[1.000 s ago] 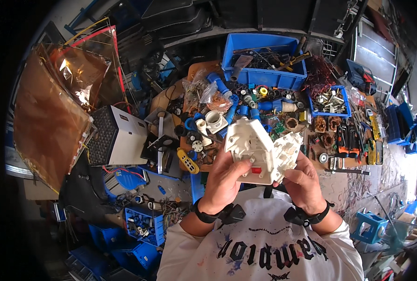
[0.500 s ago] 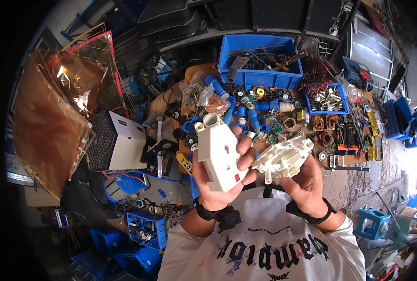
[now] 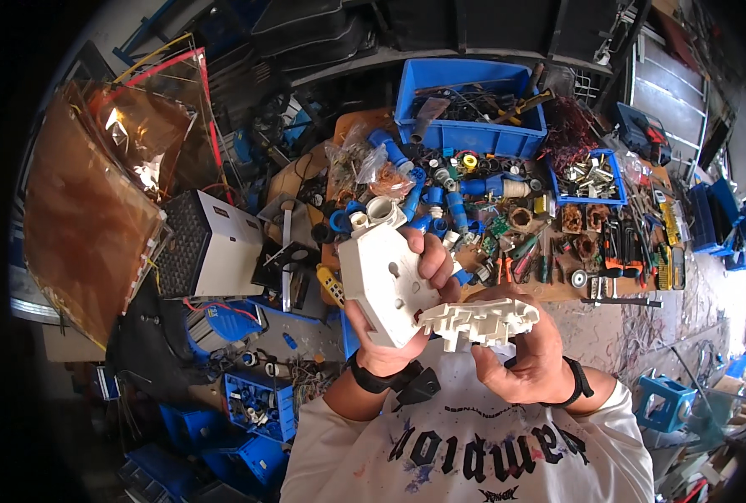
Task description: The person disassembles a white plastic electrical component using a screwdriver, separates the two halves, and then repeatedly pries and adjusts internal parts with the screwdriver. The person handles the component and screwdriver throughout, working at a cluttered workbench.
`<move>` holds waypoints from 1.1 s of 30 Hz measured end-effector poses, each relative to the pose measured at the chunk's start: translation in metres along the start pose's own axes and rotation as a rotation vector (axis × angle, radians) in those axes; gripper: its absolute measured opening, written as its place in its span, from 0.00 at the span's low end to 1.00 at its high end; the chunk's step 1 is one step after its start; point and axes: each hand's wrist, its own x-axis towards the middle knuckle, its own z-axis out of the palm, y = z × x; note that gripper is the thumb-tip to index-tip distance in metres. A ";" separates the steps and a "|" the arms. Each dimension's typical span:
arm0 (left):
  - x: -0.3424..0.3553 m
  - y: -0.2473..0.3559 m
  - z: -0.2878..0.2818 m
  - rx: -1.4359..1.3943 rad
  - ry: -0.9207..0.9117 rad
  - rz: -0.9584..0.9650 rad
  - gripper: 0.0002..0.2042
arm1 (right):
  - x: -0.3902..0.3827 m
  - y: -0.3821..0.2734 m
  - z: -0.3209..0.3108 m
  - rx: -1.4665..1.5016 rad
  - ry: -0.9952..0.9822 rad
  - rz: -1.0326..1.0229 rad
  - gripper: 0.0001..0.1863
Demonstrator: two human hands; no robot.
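Holding at near edge of counter (image 3: 557,291): 2 white plastic parts. Larger housing (image 3: 390,289), long axis running away from body, gripped along both sides by left hand (image 3: 380,359). Smaller ribbed piece (image 3: 482,323) to its right, long axis crosswise, fingers of right hand (image 3: 528,360) clasping its far end; inner end meets housing's lower right corner in view, contact uncertain.

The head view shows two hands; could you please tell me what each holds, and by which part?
The left hand holds a white housing by its two sides; the right hand holds a jagged white plastic piece toward its right end.
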 end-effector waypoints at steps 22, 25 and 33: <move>0.002 0.002 0.005 0.021 -0.077 0.018 0.33 | -0.004 0.004 -0.005 -0.171 -0.020 -0.188 0.19; 0.003 0.002 0.005 -0.003 -0.101 0.004 0.34 | 0.002 -0.002 -0.007 -0.196 -0.107 -0.194 0.20; 0.005 0.002 0.002 -0.014 -0.120 0.025 0.34 | -0.007 0.012 -0.009 -0.132 0.034 -0.303 0.22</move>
